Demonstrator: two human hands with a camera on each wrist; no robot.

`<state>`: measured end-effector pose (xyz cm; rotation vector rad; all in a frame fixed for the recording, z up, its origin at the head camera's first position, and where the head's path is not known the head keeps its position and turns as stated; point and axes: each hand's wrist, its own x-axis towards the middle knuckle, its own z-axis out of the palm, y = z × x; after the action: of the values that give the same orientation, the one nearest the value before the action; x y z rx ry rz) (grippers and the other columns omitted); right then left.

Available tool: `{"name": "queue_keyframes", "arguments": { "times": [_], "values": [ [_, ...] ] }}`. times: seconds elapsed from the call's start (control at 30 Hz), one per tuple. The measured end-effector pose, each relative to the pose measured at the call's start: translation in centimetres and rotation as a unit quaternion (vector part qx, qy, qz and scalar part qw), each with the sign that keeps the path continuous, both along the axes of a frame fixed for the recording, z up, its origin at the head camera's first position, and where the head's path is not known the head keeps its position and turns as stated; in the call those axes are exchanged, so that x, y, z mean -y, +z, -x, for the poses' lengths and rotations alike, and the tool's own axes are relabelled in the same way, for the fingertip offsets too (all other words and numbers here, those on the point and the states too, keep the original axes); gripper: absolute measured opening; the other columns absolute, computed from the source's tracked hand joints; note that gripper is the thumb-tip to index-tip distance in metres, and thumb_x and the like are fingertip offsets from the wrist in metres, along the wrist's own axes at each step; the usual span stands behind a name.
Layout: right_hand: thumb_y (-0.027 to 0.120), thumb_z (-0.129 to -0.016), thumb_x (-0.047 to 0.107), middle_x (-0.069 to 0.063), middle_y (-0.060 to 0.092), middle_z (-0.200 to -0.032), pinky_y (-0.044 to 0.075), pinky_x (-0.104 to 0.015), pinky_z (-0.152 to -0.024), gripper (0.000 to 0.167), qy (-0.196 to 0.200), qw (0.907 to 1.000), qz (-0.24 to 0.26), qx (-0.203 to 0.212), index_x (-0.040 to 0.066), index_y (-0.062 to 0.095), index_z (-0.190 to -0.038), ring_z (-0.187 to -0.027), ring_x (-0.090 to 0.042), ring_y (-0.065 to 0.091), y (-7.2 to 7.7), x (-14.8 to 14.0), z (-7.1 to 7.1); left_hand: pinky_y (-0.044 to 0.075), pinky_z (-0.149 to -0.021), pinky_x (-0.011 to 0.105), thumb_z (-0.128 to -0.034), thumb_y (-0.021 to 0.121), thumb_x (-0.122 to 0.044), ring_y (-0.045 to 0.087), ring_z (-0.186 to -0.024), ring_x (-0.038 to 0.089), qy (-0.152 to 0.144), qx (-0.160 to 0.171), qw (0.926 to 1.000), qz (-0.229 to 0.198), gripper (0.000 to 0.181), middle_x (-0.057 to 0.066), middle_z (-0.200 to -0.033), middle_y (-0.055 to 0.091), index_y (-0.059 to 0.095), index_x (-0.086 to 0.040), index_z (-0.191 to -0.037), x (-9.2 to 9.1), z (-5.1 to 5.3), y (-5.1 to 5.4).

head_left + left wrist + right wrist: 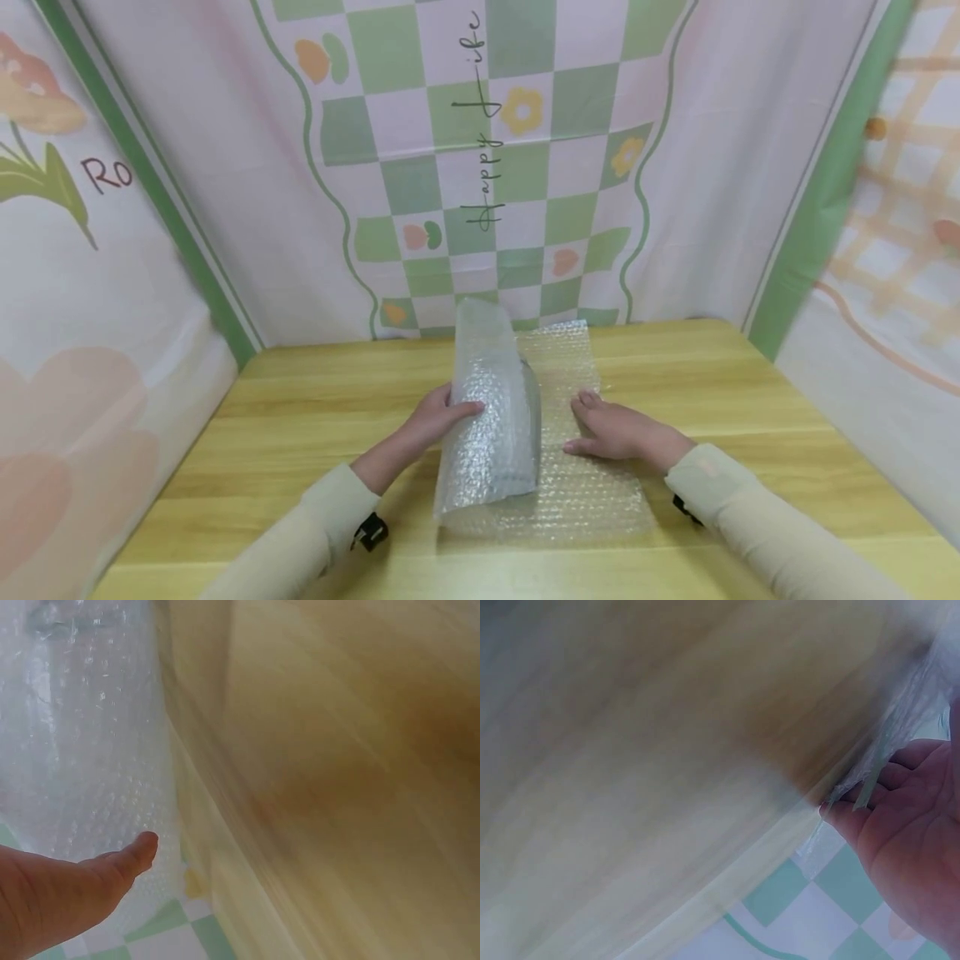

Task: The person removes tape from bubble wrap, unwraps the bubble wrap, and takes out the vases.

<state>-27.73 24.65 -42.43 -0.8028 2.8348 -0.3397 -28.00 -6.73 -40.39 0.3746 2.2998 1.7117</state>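
A sheet of clear bubble wrap lies on the table, its left part folded over a greyish item that shows only along one edge. My left hand grips the folded part from the left, thumb on top, other fingers hidden. In the left wrist view the thumb of that hand lies against the bubble wrap. On the flat right part, my right hand rests with its fingers relaxed near the edge. The right wrist view has the right hand touching the wrap's edge.
The wooden table runs back to a hanging cloth with green and white checks. More patterned cloth hangs on the left and right sides. The wrap's upper end reaches close to the table's back edge.
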Motion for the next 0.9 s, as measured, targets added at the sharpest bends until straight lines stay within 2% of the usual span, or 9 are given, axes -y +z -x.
{"name": "queue_keyframes", "arguments": {
  "times": [0.17, 0.3, 0.53, 0.63, 0.73, 0.8, 0.9],
  "values": [
    [0.057, -0.093, 0.053, -0.042, 0.019, -0.146, 0.021, -0.058, -0.112, 0.089, 0.000, 1.0000, 0.003, 0.003, -0.019, 0.032, -0.141, -0.136, -0.052, 0.021, 0.02, -0.05, -0.01, 0.040, -0.104, 0.050, -0.0905, 0.068, -0.032, 0.049, -0.124, 0.039, -0.002, 0.004, 1.0000, -0.004, 0.072, 0.025, -0.138, 0.049, 0.038, 0.007, -0.143, 0.27, 0.08, -0.34],
    [0.057, -0.093, 0.053, -0.042, 0.020, -0.146, 0.021, -0.058, -0.112, 0.089, 0.002, 1.0000, 0.006, 0.002, -0.019, 0.031, -0.141, -0.136, -0.053, 0.022, -0.04, -0.08, 0.01, 0.039, -0.105, 0.050, -0.0901, 0.069, -0.031, 0.048, -0.125, 0.039, -0.003, 0.008, 0.9999, -0.007, 0.072, 0.025, -0.138, 0.048, 0.038, 0.007, -0.143, 0.34, 0.05, -0.50],
    [0.057, -0.093, 0.052, -0.043, 0.021, -0.145, 0.022, -0.058, -0.111, 0.089, 0.008, 0.9999, 0.007, -0.007, -0.020, 0.032, -0.139, -0.135, -0.053, 0.023, -0.29, -0.11, 0.09, 0.036, -0.107, 0.052, -0.0868, 0.072, -0.033, 0.044, -0.128, 0.039, 0.015, 0.006, 0.9998, 0.006, 0.078, 0.024, -0.141, 0.045, 0.035, 0.006, -0.144, 0.31, -0.10, -0.60],
    [0.057, -0.093, 0.052, -0.043, 0.021, -0.145, 0.023, -0.058, -0.111, 0.089, 0.009, 0.9999, 0.008, -0.007, -0.020, 0.032, -0.139, -0.135, -0.053, 0.022, -0.30, -0.12, 0.07, 0.031, -0.109, 0.053, -0.0846, 0.074, -0.034, 0.036, -0.133, 0.042, 0.033, -0.009, 0.9992, 0.021, 0.088, 0.027, -0.147, 0.036, 0.027, 0.006, -0.147, 0.24, -0.30, -0.58],
    [0.057, -0.094, 0.051, -0.043, 0.020, -0.145, 0.022, -0.058, -0.111, 0.089, 0.009, 0.9999, 0.009, -0.007, -0.020, 0.032, -0.139, -0.135, -0.053, 0.022, -0.24, -0.14, 0.02, 0.024, -0.112, 0.053, -0.0838, 0.075, -0.034, 0.024, -0.139, 0.042, 0.049, -0.039, 0.9972, 0.041, 0.099, 0.027, -0.154, 0.022, 0.015, 0.006, -0.151, 0.13, -0.53, -0.49],
    [0.057, -0.094, 0.052, -0.043, 0.020, -0.145, 0.022, -0.058, -0.112, 0.089, 0.008, 0.9999, 0.008, -0.007, -0.020, 0.032, -0.139, -0.135, -0.053, 0.022, -0.22, -0.15, 0.00, 0.019, -0.114, 0.051, -0.0841, 0.075, -0.033, 0.017, -0.142, 0.040, 0.053, -0.062, 0.9952, 0.055, 0.102, 0.024, -0.157, 0.014, 0.009, 0.004, -0.153, 0.05, -0.66, -0.36],
    [0.057, -0.094, 0.052, -0.043, 0.020, -0.145, 0.022, -0.058, -0.111, 0.089, 0.007, 0.9999, 0.007, -0.008, -0.020, 0.032, -0.140, -0.135, -0.053, 0.022, -0.25, -0.16, 0.02, 0.015, -0.116, 0.048, -0.0852, 0.074, -0.030, 0.012, -0.144, 0.035, 0.045, -0.102, 0.9913, 0.071, 0.099, 0.019, -0.159, 0.008, 0.009, 0.002, -0.154, -0.09, -0.81, -0.18]
  ]
}}
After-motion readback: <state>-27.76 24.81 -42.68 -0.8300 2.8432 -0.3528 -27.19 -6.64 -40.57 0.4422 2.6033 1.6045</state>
